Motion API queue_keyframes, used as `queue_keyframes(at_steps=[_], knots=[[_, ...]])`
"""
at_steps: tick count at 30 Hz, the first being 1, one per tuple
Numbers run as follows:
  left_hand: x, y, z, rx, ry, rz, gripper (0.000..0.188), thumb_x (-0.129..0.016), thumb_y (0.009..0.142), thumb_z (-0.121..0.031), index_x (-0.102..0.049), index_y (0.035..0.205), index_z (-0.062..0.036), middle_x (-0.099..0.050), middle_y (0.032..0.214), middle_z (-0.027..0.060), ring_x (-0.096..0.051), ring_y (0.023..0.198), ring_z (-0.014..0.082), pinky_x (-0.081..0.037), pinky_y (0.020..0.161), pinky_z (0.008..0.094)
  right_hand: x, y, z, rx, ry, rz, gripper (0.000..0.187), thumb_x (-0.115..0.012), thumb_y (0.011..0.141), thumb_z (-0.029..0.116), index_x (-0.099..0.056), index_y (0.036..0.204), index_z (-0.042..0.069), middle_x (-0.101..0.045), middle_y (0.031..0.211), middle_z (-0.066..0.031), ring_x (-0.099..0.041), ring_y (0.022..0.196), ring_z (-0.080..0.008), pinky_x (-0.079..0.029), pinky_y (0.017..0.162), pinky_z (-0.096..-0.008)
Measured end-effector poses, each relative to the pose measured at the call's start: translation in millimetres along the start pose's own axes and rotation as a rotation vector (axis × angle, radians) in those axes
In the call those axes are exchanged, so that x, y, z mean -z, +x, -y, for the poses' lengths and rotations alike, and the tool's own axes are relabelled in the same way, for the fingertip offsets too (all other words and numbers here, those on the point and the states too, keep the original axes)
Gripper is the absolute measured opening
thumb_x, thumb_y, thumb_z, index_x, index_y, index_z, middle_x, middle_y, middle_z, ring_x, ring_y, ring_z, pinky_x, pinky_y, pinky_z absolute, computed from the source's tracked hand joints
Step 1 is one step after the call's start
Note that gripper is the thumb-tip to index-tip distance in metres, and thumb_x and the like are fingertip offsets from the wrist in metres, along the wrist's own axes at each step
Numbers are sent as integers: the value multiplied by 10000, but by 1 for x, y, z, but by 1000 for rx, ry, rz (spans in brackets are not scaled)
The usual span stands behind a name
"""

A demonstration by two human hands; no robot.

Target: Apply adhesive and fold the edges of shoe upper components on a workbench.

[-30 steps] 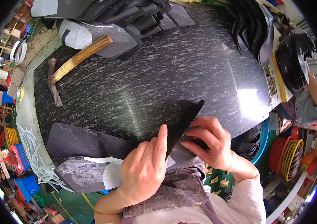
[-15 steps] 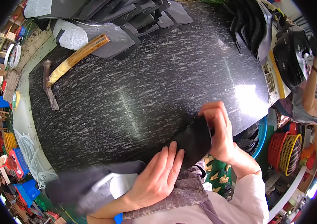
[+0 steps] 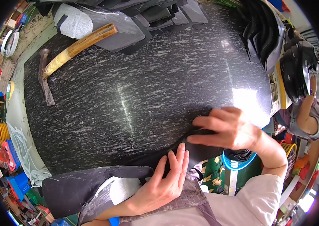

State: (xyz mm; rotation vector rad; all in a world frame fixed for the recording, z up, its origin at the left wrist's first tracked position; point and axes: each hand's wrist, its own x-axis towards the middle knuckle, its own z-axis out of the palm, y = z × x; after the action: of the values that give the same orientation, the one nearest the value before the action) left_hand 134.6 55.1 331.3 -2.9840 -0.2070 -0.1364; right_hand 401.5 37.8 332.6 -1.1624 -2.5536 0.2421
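A long, limp black sheet piece, leather-like, lies along the near edge of the dark speckled tabletop. Its left part hangs over the edge, showing a pale grey patch on the underside. My left hand rests flat on the piece near its middle, fingers stretched and slightly apart. Over its right end is my right hand, slightly blurred, thumb and fingers apart with a dark gap between them. A hammer with a tape-wrapped wooden handle lies at the far left.
Similar black and grey pieces are heaped at the back. A stack of curved black pieces stands back right. Pale cords hang at the left. Below the right edge is a blue-rimmed basket. At right, a person handles black pieces.
My right hand has opened from its grip on the raised right end of the black piece and moved right. That end now lies lower. My left hand has stayed nearly in place.
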Motion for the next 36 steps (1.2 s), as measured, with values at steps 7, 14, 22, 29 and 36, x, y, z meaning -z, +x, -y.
queue_keyframes(at_steps=[7, 14, 22, 29, 36], knots=[[-8, -4, -7, 39, 9, -8, 458, -507, 846, -214, -696, 1166, 52, -673, 1221, 214, -606, 1065, 272, -514, 952, 365, 0, 12, 36, -175, 682, -227, 450, -723, 889, 270, -650, 1220, -26, -627, 1122, -176, -653, 990, -292, -535, 869, -416], [21, -33, 46, 336, 22, -86, 112, -613, 771, -126, -668, 849, -68, -556, 797, 45, -530, 664, 176, -522, 719, 330, -48, 12, 53, -151, 596, -7, 543, -735, 824, 250, -640, 1312, 32, -589, 1267, -127, -599, 1044, -261, -512, 891, -370], [14, -44, 52, -165, 87, 27, 46, -678, 753, -80, -666, 743, -37, -579, 756, 13, -504, 610, 110, -316, 525, 243, -42, 21, 60, -119, 490, 18, 497, -725, 729, 209, -721, 1212, 93, -599, 1390, 29, -571, 1016, -162, -498, 837, -307], [28, -46, 75, 117, -86, 207, 229, -706, 679, -179, -633, 858, -57, -518, 749, 26, -530, 632, 171, -399, 544, 325, -26, 37, 53, 180, -52, 104, 408, -657, 727, 261, -728, 1117, 165, -607, 1366, 63, -543, 933, -121, -429, 702, -263], [27, -72, 53, 390, -400, -100, 196, -688, 696, -92, -675, 886, -46, -623, 862, 41, -584, 662, 170, -509, 712, 334, -13, 43, 62, 16, 198, 130, 405, -675, 842, 336, -692, 1067, -1, -640, 1168, -90, -584, 907, -182, -485, 726, -293]])
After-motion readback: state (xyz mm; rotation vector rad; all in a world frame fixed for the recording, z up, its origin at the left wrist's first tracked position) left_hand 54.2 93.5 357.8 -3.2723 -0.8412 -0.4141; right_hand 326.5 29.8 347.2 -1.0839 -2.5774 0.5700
